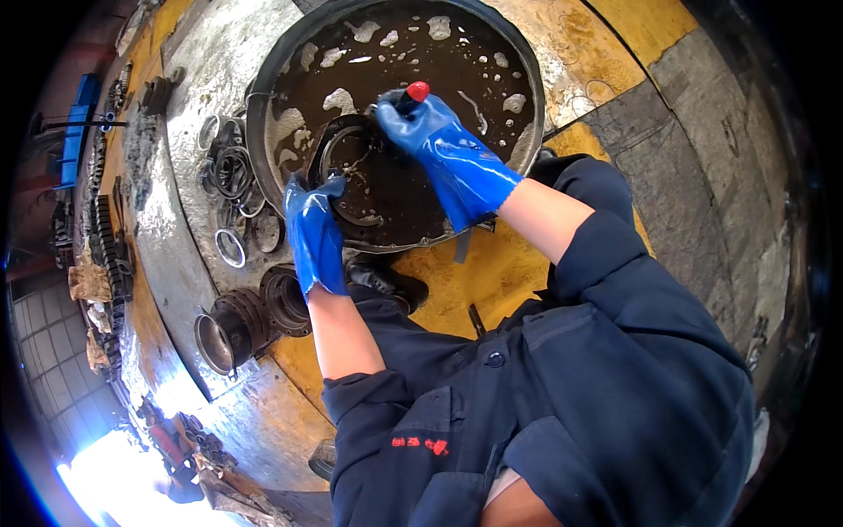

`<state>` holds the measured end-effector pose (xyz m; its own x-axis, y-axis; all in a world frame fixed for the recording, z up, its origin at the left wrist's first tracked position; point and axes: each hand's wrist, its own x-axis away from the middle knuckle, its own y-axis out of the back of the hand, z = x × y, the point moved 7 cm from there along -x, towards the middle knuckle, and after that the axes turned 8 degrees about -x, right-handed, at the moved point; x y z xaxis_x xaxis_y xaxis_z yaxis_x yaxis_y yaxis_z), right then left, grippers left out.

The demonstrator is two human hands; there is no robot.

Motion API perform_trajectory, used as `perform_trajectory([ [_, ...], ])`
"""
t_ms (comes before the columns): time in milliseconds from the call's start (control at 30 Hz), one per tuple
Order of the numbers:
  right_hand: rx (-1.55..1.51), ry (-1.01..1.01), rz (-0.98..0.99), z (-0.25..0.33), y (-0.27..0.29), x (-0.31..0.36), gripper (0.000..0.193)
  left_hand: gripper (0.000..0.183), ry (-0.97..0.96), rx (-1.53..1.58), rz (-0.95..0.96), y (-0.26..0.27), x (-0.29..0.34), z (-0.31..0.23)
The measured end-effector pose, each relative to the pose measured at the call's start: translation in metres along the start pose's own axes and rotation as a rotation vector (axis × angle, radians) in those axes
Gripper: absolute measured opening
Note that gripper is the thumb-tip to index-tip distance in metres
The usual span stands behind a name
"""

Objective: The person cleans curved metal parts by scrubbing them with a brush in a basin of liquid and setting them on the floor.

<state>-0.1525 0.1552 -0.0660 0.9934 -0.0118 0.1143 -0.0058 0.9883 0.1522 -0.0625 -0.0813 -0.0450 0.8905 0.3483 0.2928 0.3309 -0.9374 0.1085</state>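
Observation:
Both my hands wear blue rubber gloves and are over a wide round tub (pixel 255 140) of dark, foamy liquid. My left hand (pixel 312 206) is closed on the near left edge of a dark metal ring (pixel 323 149), which tilts at the liquid's surface. On the ring's far right side, my right hand (pixel 411 123) is closed round a tool with a red handle end (pixel 418 90). The tool's working end is hidden by the glove and the ring, so its kind does not show.
Left of the tub lie several metal rings (pixel 230 248) and dark round parts (pixel 233 171) on a metal sheet. Two hollow cylindrical housings (pixel 226 338) stand nearer me. Yellow and grey floor plates (pixel 702 149) surround the tub. A blue object (pixel 79 132) is at far left.

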Motion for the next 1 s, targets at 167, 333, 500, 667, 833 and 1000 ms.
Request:
perform_trajectory([
  [167, -0.039, 0.481, -0.006, 0.056, -0.021, 0.014, 0.029, 0.079, 0.012, -0.062, -0.042, 0.013, -0.016, 0.014],
  [333, 0.363, 0.336, 0.038, 0.063, -0.005, 0.002, 0.035, 0.080, -0.010, -0.023, -0.040, 0.006, -0.003, 0.000],
  [500, -0.013, 0.730, 0.015, 0.085, -0.019, 0.008, 0.024, 0.080, -0.026, -0.032, -0.039, 0.008, -0.014, 0.012],
  [667, 0.458, 0.553, 0.004, 0.064, -0.012, 0.002, 0.028, 0.080, 0.012, -0.094, -0.026, 0.000, -0.006, 0.002],
  [833, 0.256, 0.581, -0.016, 0.074, -0.010, 0.006, 0.026, 0.078, 0.006, -0.086, 0.002, 0.003, -0.006, 0.001],
  [1000, 0.374, 0.549, 0.029, 0.068, -0.016, -0.003, 0.026, 0.077, -0.012, -0.189, -0.041, 0.005, -0.014, 0.007],
])
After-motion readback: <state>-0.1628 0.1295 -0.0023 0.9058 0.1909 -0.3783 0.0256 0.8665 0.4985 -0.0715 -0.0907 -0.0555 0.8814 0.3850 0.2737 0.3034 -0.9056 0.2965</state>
